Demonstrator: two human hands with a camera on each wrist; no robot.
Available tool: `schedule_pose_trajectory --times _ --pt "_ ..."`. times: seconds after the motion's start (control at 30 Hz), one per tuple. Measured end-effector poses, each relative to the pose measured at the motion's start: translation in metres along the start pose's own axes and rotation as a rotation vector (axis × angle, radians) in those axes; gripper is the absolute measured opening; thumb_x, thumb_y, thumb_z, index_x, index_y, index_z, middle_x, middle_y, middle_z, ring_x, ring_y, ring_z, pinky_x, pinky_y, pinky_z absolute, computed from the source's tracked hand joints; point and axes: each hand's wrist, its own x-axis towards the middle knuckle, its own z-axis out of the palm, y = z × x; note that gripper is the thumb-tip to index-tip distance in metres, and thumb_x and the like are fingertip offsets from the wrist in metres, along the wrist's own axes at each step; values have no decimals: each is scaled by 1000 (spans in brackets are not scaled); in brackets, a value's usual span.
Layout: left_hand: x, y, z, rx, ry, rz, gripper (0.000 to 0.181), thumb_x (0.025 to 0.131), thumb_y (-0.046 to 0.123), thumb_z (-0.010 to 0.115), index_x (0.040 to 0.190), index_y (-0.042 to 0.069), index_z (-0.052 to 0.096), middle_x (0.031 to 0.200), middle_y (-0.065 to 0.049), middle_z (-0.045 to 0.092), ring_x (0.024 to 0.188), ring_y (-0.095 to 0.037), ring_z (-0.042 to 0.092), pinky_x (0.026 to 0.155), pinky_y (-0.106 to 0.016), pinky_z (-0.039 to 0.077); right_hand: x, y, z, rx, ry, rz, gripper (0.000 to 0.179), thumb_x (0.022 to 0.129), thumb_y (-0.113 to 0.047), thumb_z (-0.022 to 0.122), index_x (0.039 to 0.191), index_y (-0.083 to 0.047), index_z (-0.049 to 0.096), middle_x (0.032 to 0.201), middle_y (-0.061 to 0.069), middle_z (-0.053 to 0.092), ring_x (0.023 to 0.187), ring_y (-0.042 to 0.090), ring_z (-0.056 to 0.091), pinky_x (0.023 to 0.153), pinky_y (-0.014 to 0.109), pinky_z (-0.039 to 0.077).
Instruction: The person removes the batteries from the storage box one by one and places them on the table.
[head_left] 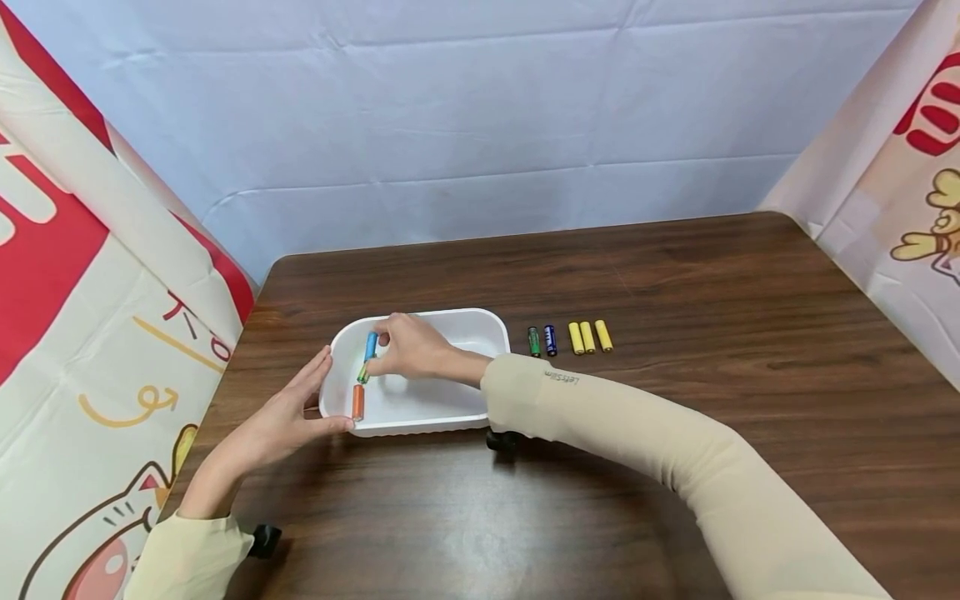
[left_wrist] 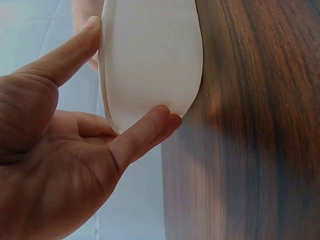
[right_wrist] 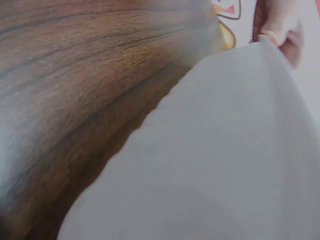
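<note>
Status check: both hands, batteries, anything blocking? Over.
Left hand holds white tray at left end. Right hand pinches blue battery inside. Orange battery in tray, five batteries outside. No obstruction visible.

Holds the left arm [head_left: 183,550] up from the lower left of the head view, left hand [head_left: 281,423] left of centre, thumb and fingers spread apart. Stretches the right arm [head_left: 622,417], bent, from the lower right, right hand [head_left: 411,346] left of centre, fingers curled toward the thumb.

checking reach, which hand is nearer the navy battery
Right. The right hand is over the tray, left of the navy battery; the left hand holds the tray's left end, farther away.
</note>
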Motion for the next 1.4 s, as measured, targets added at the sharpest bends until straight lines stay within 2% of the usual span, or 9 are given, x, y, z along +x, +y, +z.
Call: schedule_pose_trajectory --times 0.13,0.33,0.47,0.6,0.8,0.93,1.13,1.3,1.4 --pt "0 -1 0 1 0 -5 103 76 45 72 149 7 11 155 -8 3 118 -31 44 91 -43 45 -11 3 -17 103 47 -59 29 71 -24 70 96 -11 65 87 0 59 77 10 52 63 17 41" --pt "0 -1 0 5 3 -10 104 76 46 72 149 5 12 155 -7 3 117 -30 44 92 -44 44 -38 11 -52 263 108 -163 31 76 -21 69 105 -14 62 91 0 55 84 15 55 69 23 45" --pt "-1 -1 -1 7 5 -14 104 75 47 72 149 6 11 155 -6 3 123 -30 39 93 -45 43 -57 24 -79 302 122 -265 37 78 -20 68 114 -13 60 95 0 56 86 15 54 71 27 49" --pt "-1 -1 0 12 5 -14 105 75 47 72 149 7 11 155 -6 2 125 -29 36 93 -44 43 -81 42 -108 312 147 -278 39 79 -17 67 117 -14 60 96 -3 57 86 16 57 70 32 51" --pt "1 0 -1 27 5 -14 105 75 45 74 150 8 11 155 -5 2 125 -28 34 93 -44 43 -131 57 -156 234 202 -185 42 77 -2 68 117 -5 59 96 6 58 84 28 58 73 43 50" --pt "2 1 -2 20 6 -8 104 75 40 75 149 8 11 155 -5 2 125 -27 34 93 -44 44 -159 96 -172 100 226 -90 41 78 -6 70 118 -10 59 95 1 58 84 21 57 70 38 50" --pt "2 1 -2 13 8 -6 103 76 38 76 149 7 11 155 -6 2 121 -26 38 91 -42 45 -195 162 -174 -35 177 45 37 81 -16 70 117 -17 58 92 -6 56 82 12 54 67 30 49" --pt "1 0 -2 24 9 -1 103 75 40 75 149 8 11 155 -6 3 119 -26 40 91 -42 45 -212 190 -168 -103 149 139 39 82 -20 69 119 -15 59 95 -2 56 82 14 52 66 29 45" --pt "1 -1 -2 30 7 -2 104 75 43 75 150 8 11 155 -7 3 122 -27 37 91 -43 45 -216 200 -163 -141 139 162 41 81 -20 69 120 -13 59 100 -1 56 82 15 51 67 31 43"
